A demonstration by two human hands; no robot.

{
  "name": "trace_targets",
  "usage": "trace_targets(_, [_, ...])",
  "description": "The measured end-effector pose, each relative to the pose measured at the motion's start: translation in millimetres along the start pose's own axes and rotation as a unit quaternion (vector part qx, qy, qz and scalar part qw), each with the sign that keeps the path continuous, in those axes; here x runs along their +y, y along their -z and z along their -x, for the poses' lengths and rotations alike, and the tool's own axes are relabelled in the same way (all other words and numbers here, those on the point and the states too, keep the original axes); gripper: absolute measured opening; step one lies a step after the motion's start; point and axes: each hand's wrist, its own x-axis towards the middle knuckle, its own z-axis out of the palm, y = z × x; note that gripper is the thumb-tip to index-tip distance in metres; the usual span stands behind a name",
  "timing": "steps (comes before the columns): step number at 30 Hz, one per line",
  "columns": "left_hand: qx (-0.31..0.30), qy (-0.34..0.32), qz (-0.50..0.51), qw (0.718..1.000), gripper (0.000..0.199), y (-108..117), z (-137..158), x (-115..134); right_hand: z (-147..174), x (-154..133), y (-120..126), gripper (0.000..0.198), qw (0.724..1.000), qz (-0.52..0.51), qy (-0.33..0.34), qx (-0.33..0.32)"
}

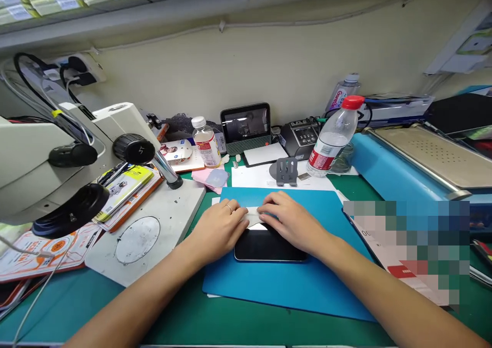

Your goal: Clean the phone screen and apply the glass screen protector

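A black-screened phone [269, 248] lies flat on a blue mat [284, 291], its long side across in front of me. Over its far edge a small white wipe [252, 217], soft and crumpled, is stretched between my two hands. My left hand [223, 227], with a ring on one finger, pinches the wipe's left end near the phone's left side. The right end is gripped by the bent fingers of my right hand [288, 217], which covers the phone's far right part. Whether the wipe touches the glass cannot be made out.
A microscope [130, 148] with a pale base [180, 199] stands at left. Behind the mat are a dark phone stand [287, 171], a red-capped bottle [330, 138], a white-capped bottle [206, 143] and a propped-up screen [246, 122]. A blue machine [384, 158] occupies the right.
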Motion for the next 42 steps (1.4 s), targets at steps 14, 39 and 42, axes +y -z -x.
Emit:
trace_targets(14, [0.066,-0.025,0.09,0.993,0.024,-9,7,0,-3,-9,5,0.05,0.996,-0.044,0.042,-0.063])
trace_targets(39, [0.216,0.038,0.231,0.948,0.017,3,9,-5,-2,-15,10,0.047,0.987,-0.146,0.028,0.052])
trace_targets(42, [0.178,0.047,0.295,0.938,0.018,7,10,-4,-2,-16,7,0.056,0.992,-0.117,0.028,0.028])
